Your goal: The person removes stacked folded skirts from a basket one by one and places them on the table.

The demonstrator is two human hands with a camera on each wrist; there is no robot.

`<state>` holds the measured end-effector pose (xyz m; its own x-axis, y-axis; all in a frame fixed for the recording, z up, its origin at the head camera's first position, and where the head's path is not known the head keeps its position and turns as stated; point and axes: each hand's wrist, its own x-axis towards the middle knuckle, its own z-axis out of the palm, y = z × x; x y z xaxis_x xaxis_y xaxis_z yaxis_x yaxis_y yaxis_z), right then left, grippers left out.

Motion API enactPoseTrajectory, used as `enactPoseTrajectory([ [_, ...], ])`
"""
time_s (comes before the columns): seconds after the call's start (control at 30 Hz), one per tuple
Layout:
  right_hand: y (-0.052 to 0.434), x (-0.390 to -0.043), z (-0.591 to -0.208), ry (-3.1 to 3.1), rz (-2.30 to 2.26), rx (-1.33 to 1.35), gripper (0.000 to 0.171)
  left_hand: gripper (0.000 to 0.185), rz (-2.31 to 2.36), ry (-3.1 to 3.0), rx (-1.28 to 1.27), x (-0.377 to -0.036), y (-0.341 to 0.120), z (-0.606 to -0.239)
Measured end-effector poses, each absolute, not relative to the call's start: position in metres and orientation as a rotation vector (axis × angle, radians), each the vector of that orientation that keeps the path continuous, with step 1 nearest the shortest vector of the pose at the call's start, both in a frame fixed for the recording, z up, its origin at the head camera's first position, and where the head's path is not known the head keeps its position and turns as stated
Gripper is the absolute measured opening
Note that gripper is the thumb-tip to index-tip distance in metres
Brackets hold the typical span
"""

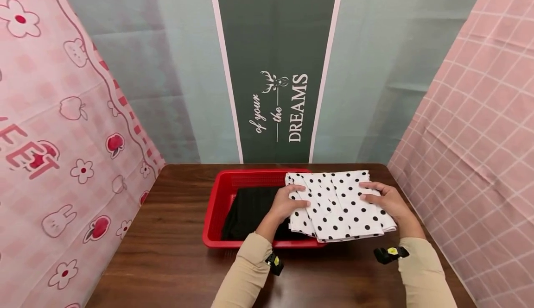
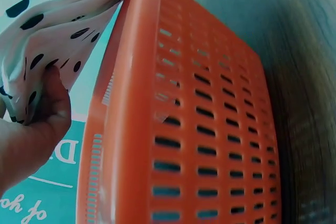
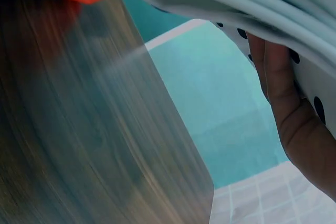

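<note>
A white folded cloth with black polka dots is held raised over the right end of a red plastic basket. My left hand grips the cloth's left edge; in the left wrist view the thumb of that hand presses on the dotted fabric beside the basket's rim. At the opposite edge my right hand holds the cloth, with fingers of this hand against its dotted underside in the right wrist view. Black folded fabric lies inside the basket, partly hidden by the left hand and the cloth.
The basket stands on a brown wooden table, whose far edge meets a grey-green curtain with lettering. Pink patterned cloth hangs at the left, and a pink checked one at the right.
</note>
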<state>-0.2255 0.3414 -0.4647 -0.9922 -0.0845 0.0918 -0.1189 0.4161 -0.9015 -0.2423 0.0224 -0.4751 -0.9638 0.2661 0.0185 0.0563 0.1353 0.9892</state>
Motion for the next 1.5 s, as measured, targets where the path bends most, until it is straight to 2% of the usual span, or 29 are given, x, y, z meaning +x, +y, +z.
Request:
enactPoseTrajectory([
  [0.4, 0.385, -0.229, -0.468, -2.624, 1.722, 0.126, 0.038, 0.036, 1.91, 2.236, 0.269, -0.251, 0.066, -0.472],
  [0.6, 0.402, -0.231, -0.47, -2.69, 1.677, 0.077, 0.041, 0.037, 1.865, 2.265, 0.227, -0.254, 0.084, -0.472],
  [0.87, 0.419, -0.235, -0.474, -2.668, 1.752, 0.06, 0.036, 0.037, 1.835, 2.302, 0.151, -0.258, 0.108, -0.476],
  [1.27, 0.427, -0.247, -0.476, -2.691, 1.758, -0.129, 0.047, 0.037, 1.907, 2.304, -0.009, -0.257, 0.131, -0.469],
  [1.5, 0.419, -0.259, -0.49, -2.653, 1.793, -0.283, 0.049, 0.048, 1.819, 2.276, 0.078, -0.254, 0.147, -0.474],
])
